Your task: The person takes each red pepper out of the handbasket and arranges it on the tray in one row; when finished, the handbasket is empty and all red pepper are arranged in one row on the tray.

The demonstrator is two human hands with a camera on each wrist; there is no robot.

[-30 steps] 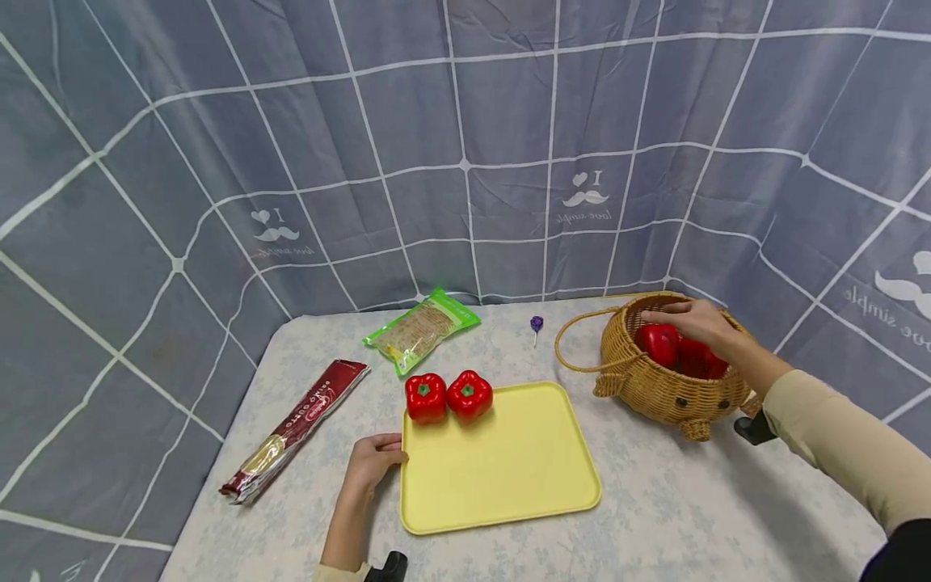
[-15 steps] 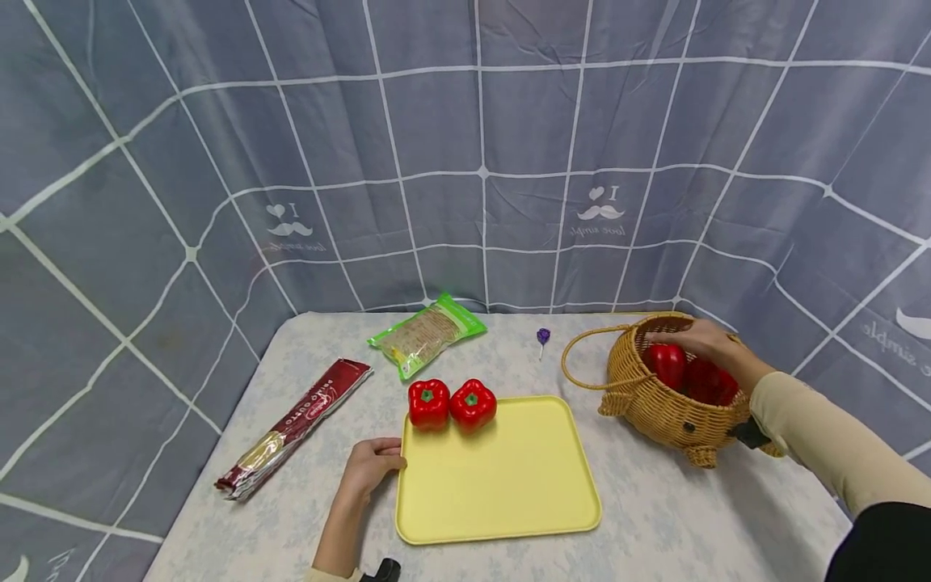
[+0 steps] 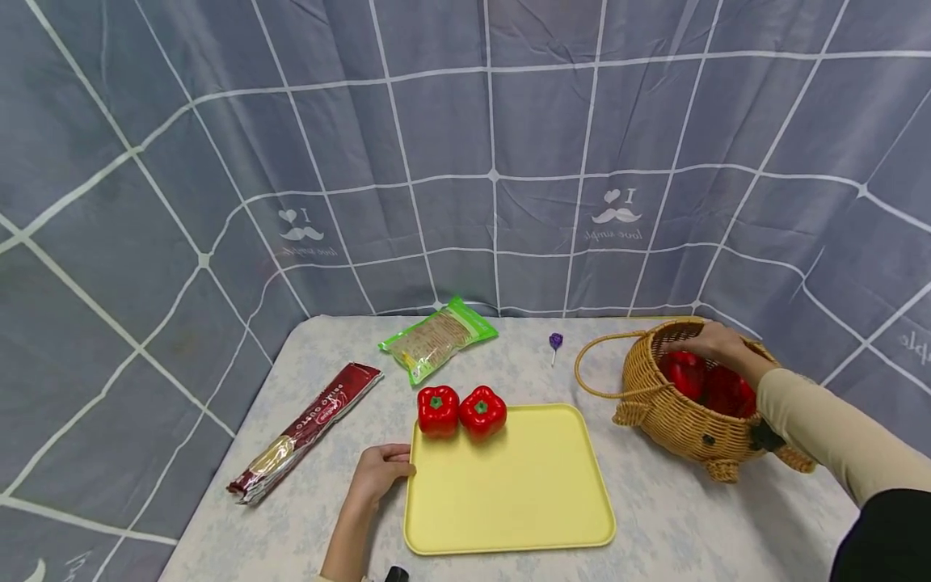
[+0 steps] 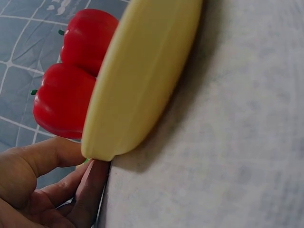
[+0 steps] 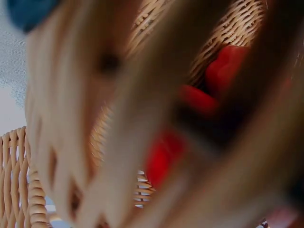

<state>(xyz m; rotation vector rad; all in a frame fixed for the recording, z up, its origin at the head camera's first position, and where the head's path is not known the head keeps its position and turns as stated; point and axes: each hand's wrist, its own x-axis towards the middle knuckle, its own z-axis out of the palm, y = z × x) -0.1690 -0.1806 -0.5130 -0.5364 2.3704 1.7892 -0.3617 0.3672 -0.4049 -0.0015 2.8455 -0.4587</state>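
My left hand (image 3: 377,470) pinches the left rim of a yellow tray (image 3: 509,485); in the left wrist view thumb and fingertips meet at the tray's edge (image 4: 137,85). Two red bell peppers (image 3: 438,411) sit side by side in the tray's far left corner. My right hand (image 3: 716,346) reaches down inside a wicker basket (image 3: 672,424) with an animal face, over a red bell pepper (image 3: 686,373). More red pieces (image 3: 730,392) lie beside it. The right fingertips are hidden, so I cannot tell whether they grip the pepper. Basket weave (image 5: 61,118) blocks most of the right wrist view.
A long red pasta packet (image 3: 305,432) lies left of the tray. Behind the tray rests a green-edged clear bag (image 3: 440,339). A purple lollipop (image 3: 556,343) lies near the basket's loop handle (image 3: 582,368). Grey gridded curtain (image 3: 451,210) encloses the table.
The view has shifted slightly. The basket has come a little nearer on the table, and my right hand sits lower inside it. My left hand stays at the tray's rim.
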